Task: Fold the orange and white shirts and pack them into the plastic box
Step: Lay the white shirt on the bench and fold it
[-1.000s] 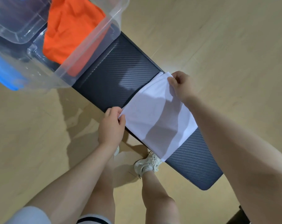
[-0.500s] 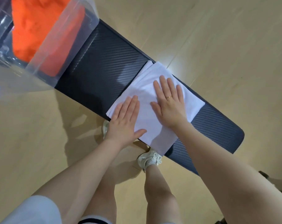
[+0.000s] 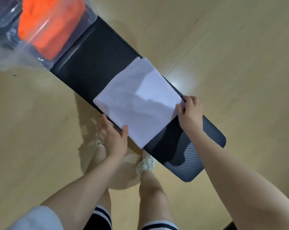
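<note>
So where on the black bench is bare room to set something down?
One bare patch of the bench lies between the plastic box and the white shirt. Another is at the rounded end past the right hand. The middle is crowded: the shirt covers it, the left hand at its near edge.

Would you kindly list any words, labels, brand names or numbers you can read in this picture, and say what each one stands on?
None: no readable text shows in this view.
white shirt: plain, no print visible.
orange shirt: plain, seen blurred through the plastic box; no label can be made out on the box.
black bench: only a woven texture, no lettering.
white shoe: too small and blurred to show any brand.
</note>
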